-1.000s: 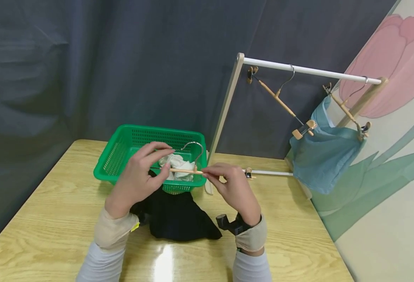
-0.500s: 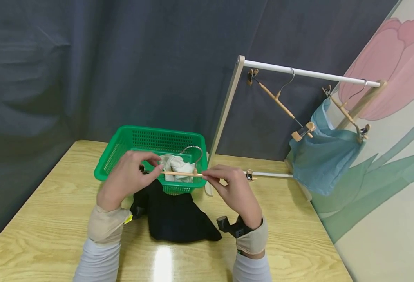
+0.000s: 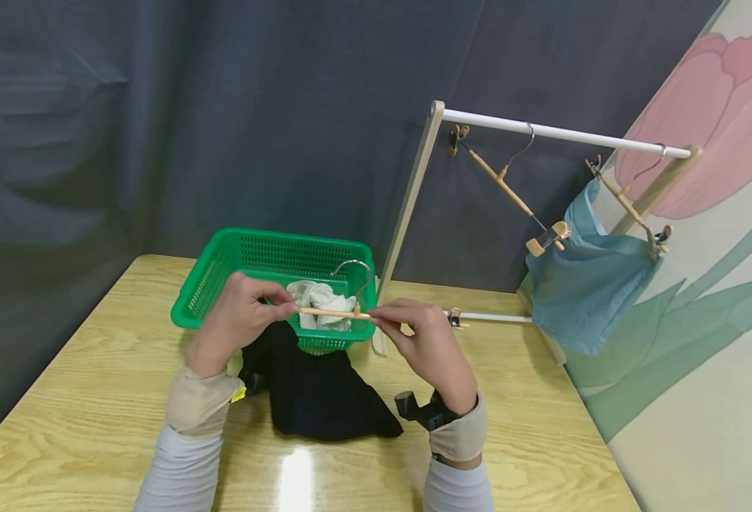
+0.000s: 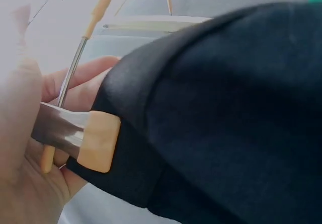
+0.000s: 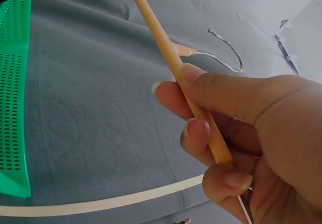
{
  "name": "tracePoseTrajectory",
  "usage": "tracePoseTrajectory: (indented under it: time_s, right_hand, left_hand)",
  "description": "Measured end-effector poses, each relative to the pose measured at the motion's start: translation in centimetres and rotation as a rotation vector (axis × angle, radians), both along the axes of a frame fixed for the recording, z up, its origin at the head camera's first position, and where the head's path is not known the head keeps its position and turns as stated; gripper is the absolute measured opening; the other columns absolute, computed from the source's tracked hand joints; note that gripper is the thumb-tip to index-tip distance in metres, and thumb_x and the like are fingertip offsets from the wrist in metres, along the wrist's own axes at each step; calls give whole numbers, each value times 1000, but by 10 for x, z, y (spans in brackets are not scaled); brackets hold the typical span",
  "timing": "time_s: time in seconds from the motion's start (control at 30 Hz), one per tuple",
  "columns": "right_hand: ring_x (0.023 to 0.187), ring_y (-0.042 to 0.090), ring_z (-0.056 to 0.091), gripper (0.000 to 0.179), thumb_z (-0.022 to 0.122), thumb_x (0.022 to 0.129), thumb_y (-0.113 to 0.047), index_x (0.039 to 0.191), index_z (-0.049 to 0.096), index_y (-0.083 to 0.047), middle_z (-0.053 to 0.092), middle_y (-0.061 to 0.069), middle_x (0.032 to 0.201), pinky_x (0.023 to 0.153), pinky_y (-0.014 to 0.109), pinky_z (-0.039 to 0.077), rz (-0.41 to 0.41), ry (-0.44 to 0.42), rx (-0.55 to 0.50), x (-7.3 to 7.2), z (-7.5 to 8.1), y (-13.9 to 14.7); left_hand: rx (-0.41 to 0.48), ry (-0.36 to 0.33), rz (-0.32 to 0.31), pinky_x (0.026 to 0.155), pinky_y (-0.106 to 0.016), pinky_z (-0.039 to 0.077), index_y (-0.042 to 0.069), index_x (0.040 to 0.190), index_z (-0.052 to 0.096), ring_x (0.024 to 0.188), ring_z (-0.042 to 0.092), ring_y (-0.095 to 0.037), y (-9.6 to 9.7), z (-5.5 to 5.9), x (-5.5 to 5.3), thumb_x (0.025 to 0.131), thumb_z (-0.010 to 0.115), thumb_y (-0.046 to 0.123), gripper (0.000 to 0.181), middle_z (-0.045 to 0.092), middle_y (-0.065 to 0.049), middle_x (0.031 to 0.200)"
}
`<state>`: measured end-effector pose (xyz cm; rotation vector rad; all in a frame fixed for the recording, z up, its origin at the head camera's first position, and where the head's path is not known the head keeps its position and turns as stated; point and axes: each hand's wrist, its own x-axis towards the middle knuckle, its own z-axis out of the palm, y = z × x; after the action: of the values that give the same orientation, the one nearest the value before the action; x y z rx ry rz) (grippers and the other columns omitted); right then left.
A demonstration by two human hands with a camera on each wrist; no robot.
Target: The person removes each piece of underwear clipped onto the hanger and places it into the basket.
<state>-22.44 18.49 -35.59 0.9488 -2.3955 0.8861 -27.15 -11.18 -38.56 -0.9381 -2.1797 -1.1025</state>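
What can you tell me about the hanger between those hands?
The hanger has a wood-coloured bar, metal rods, a curved metal hook and, at its left end, a tan-padded metal clip apparently gripping black cloth. The left hand holds that end; the right hand grips the bar. In the head view it looks nearly level, overlapping the green basket.

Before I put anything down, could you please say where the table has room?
Bare table lies left of the green basket and left forearm, and between the right forearm and painted wall. The middle is crowded with the left hand, right hand, hanger and black garment.
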Motion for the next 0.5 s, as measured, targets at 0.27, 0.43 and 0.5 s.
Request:
tracePoseTrajectory:
  time_s: [0.27, 0.43, 0.5]
  right_hand:
    - [72, 7, 60, 17, 74, 91, -6, 107, 81, -8, 77, 2, 100, 57, 23, 43, 2, -14, -4, -1, 0, 2]
    - [74, 7, 63, 16, 75, 91, -5, 106, 81, -7, 78, 3, 100, 57, 23, 45, -4, -7, -11, 0, 1, 5]
    - [73, 7, 62, 16, 75, 91, -5, 105, 81, -7, 78, 3, 100, 56, 23, 44, -8, -5, -9, 1, 1, 6]
  left_hand:
    - [48, 30, -41, 42, -21, 37, 2, 83, 78, 50, 57, -3, -2, -4, -4, 87, 33, 81, 91, 68, 2, 60]
    - [32, 2, -13, 40, -25, 30, 7, 80, 77, 46, 47, -3, -4, -4, -4, 89, 35, 82, 87, 62, 8, 57]
    - [14, 3, 17, 40, -26, 26, 11, 73, 75, 42, 35, -1, -4, -5, -4, 89, 34, 83, 84, 54, 11, 52]
